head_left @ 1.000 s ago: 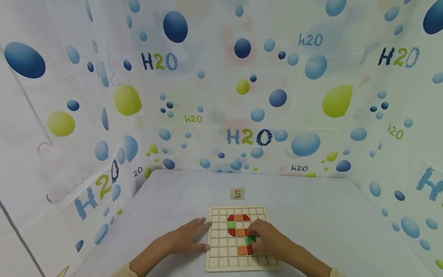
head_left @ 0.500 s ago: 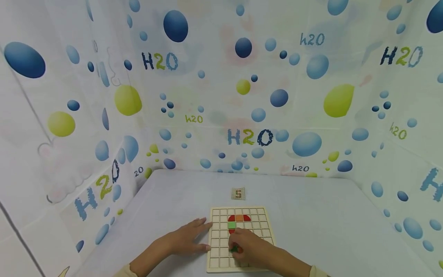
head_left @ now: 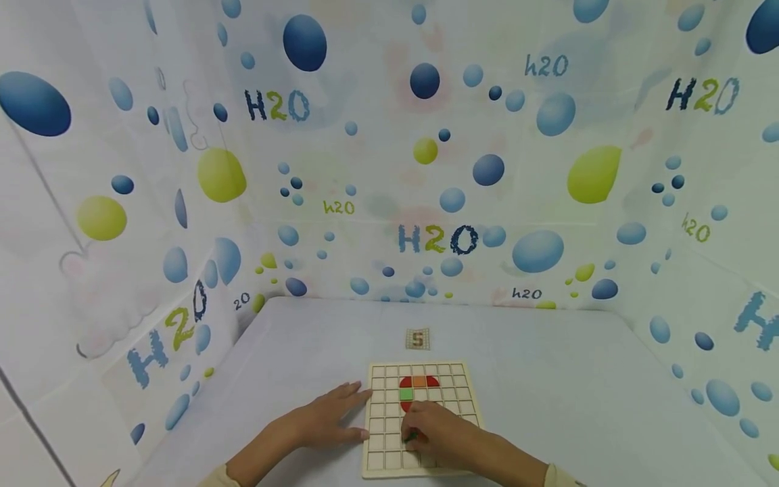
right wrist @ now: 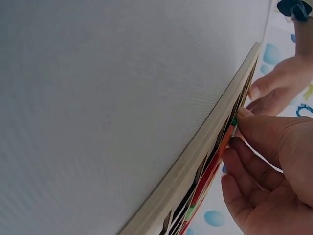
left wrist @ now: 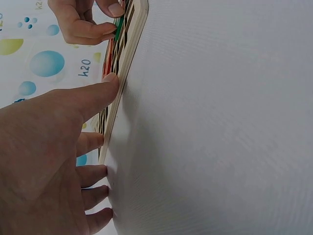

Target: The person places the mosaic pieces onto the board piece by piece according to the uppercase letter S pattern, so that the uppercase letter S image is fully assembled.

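Observation:
My right hand (head_left: 435, 436) pinches a small green tile (head_left: 412, 436) between thumb and fingers, low on the light wooden grid board (head_left: 377, 460). In the right wrist view this green tile (right wrist: 234, 122) sits at the board's surface, next to an orange tile (right wrist: 227, 139). Whether it lies flat in its square is hidden. Red corner tiles (head_left: 433, 382), an orange tile (head_left: 419, 381) and a light green tile (head_left: 406, 393) fill squares higher up; my right hand covers others. My left hand (head_left: 322, 416) has its fingers spread, with thumb (left wrist: 105, 90) and a fingertip touching the board's left edge.
Beyond the board lies a small card (head_left: 417, 339) printed with an S-like figure on a grid. A white cloth (head_left: 535, 379) covers the table. Curtains (head_left: 365, 155) with bubble and H2O prints hang behind and at both sides.
My right hand has moved left across the board, from the right of the tile figure to its lower left, and then stayed nearly still. My left hand has kept its place.

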Demonstrator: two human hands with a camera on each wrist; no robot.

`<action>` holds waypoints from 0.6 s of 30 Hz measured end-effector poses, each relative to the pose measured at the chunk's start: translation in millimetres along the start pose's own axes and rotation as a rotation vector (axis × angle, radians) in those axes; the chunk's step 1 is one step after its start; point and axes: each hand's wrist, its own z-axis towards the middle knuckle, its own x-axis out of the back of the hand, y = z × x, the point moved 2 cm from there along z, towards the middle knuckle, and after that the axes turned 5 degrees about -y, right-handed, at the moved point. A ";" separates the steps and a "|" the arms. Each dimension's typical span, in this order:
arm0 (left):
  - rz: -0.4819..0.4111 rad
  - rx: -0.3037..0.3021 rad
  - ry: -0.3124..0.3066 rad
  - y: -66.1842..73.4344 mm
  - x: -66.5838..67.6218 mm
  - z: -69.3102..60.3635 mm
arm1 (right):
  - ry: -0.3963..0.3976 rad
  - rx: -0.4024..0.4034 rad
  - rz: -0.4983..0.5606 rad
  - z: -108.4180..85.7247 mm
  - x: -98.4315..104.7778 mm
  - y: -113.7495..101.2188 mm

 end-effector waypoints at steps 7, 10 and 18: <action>0.010 -0.010 0.004 0.5 -1.1 0.5 | 0.032 0.026 -0.052 -0.9 0.3 0.8; 0.010 -0.005 0.002 0.0 -1.6 2.2 | 0.038 0.013 -0.065 -1.6 0.7 2.0; 0.010 0.005 0.002 -0.4 -1.4 3.8 | 0.042 0.010 -0.078 -6.7 2.9 2.8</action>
